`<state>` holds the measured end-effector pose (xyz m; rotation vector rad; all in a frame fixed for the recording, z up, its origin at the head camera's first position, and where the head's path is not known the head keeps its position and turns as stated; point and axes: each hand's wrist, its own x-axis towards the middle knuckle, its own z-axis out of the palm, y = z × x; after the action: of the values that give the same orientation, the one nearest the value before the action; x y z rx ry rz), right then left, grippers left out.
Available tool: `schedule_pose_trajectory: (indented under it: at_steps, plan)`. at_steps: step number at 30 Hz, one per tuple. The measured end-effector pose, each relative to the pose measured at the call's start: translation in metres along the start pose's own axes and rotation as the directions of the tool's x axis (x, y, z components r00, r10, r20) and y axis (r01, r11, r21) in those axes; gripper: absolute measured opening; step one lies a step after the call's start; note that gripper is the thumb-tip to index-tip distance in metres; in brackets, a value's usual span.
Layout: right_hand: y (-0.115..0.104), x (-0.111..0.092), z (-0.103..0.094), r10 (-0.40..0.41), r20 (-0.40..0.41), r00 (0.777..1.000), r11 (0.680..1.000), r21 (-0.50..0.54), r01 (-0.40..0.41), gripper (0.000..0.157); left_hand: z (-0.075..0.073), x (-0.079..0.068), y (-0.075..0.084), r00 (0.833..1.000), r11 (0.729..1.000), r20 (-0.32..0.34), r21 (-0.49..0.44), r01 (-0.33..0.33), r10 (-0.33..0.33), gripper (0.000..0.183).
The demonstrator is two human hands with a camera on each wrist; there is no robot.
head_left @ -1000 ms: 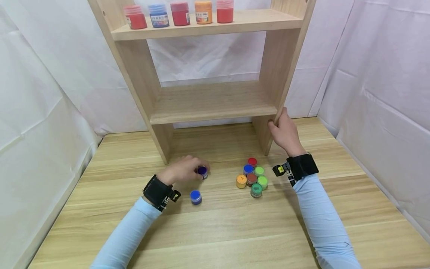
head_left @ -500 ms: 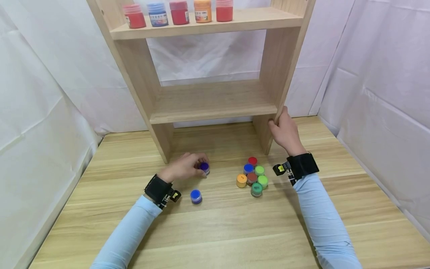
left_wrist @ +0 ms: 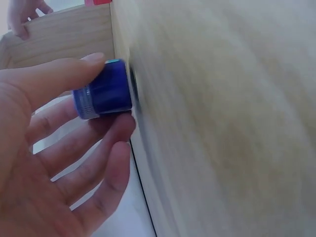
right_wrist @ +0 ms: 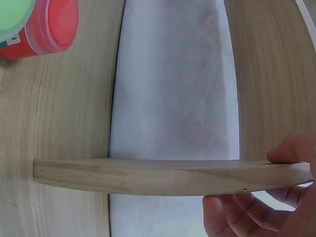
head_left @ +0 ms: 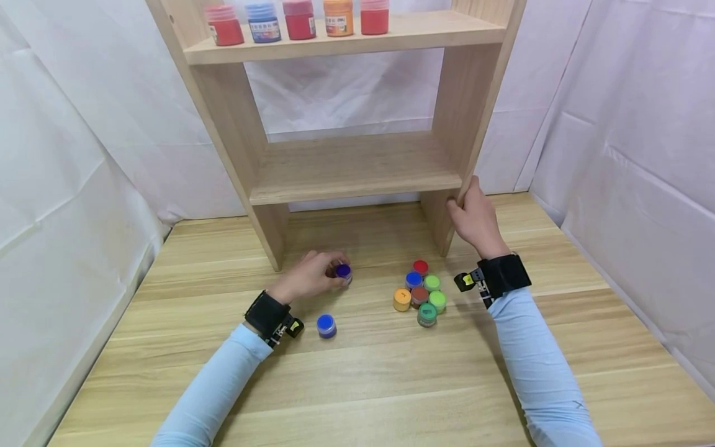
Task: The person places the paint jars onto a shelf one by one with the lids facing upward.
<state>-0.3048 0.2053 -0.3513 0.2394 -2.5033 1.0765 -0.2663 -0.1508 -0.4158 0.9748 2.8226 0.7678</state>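
My left hand pinches a small dark blue paint jar between thumb and fingers, in front of the shelf's opening. In the left wrist view the jar has its base close to the tabletop, the thumb along one side and fingertips on the other. A second blue paint jar stands on the table nearer to me. My right hand grips the lower right side panel of the wooden shelf. In the right wrist view the thumb lies on one face of this panel, the fingers on the other.
Several small paint jars cluster right of centre, among them an orange one, a dark green one and a red one. On the upper board larger jars stand in a row. White cloth hangs around the table.
My left hand has moved slightly away from me and to the right with the dark blue paint jar. The right hand stays on the shelf's side panel.
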Motion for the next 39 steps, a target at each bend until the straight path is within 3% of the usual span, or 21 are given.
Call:
schedule_pose_trajectory:
  at_steps: [7,13,19,26,32,39]
  plan:
    - [0.001,0.000,0.000,-0.001,0.000,1.000,1.000,0.004,0.001,0.053,-0.001,0.001,0.007,0.994,1.000,-0.110,-0.014,0.002,-0.003,0.035]
    - [0.002,0.000,-0.003,-0.001,-0.002,1.000,1.000,0.005,0.001,0.053,-0.006,0.004,0.016,0.982,0.999,-0.182,0.004,-0.045,0.045,0.035]
    - [0.002,0.000,-0.005,-0.007,-0.016,1.000,1.000,0.003,0.007,0.053,-0.011,0.007,0.027,0.952,0.991,-0.277,0.002,-0.133,0.128,0.035]
    - [0.002,-0.001,0.000,-0.024,-0.015,1.000,1.000,0.000,0.024,0.051,-0.019,0.007,0.042,0.913,0.982,-0.364,0.041,-0.184,0.186,0.034]
    - [0.002,-0.002,0.001,-0.014,-0.022,1.000,1.000,-0.006,0.014,0.051,-0.040,0.018,0.063,0.880,0.960,-0.388,0.162,-0.229,0.275,0.033]
    - [0.002,-0.002,0.001,-0.012,-0.019,1.000,1.000,-0.013,0.011,0.051,-0.078,0.033,0.090,0.867,0.951,-0.392,0.153,-0.269,0.309,0.037]
